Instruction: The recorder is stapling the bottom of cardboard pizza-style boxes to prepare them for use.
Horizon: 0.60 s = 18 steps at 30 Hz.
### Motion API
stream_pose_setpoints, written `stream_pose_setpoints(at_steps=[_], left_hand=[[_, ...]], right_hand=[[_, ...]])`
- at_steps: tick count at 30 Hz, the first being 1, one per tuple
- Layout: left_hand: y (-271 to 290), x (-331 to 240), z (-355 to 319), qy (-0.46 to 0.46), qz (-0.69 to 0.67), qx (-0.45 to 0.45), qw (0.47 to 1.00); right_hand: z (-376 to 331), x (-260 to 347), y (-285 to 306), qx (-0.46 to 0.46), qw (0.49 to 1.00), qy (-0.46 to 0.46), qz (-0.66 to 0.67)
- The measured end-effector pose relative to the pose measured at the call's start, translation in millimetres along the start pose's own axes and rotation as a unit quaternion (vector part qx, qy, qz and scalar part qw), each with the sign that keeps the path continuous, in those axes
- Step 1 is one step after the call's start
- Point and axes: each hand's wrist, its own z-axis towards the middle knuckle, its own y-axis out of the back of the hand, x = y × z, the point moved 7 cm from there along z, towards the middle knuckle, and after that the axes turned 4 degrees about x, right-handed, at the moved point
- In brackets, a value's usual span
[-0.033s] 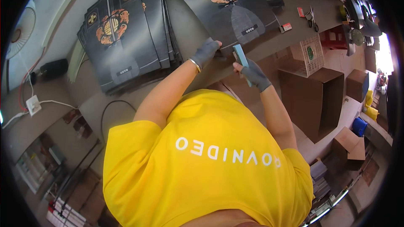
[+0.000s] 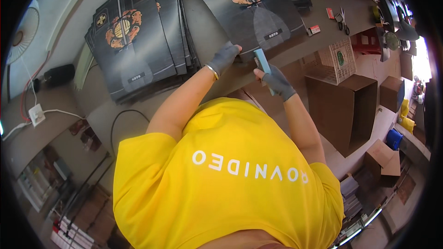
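My left hand (image 2: 225, 56), in a grey fingerless glove, is closed at the near left corner of a dark flat printed bag (image 2: 272, 20) with an orange and gold emblem. The bag lies on a pile, its near edge towards me. A light-blue stapler (image 2: 261, 61) is gripped in my gloved right hand (image 2: 278, 82), its upper end close to the bag's near edge. Whether the stapler touches the bag I cannot tell. To the left lies a fanned stack of similar dark bags (image 2: 138, 53).
Scissors (image 2: 342, 20) and a small red-and-white box (image 2: 314, 30) lie on the grey table (image 2: 203, 23) at the right. Below its right edge stand an open cardboard box (image 2: 330, 106) and a plastic crate (image 2: 341, 60). A cable (image 2: 115, 120) curves at the left.
My right hand and the stapler have shifted very slightly left. The printed bag has slid a hair to the right; my left hand is almost still.
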Motion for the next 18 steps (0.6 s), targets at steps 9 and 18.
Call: stream_pose_setpoints(at_steps=[9,18], left_hand=[[27,5,-10,-0.026,0.157,-0.024,0.987],[4,-9,-27,-0.05,0.143,-0.048,0.987]], right_hand=[[0,16,-24,-0.018,0.996,-0.04,-0.074],[6,4,-29,-0.009,0.998,-0.059,-0.037]])
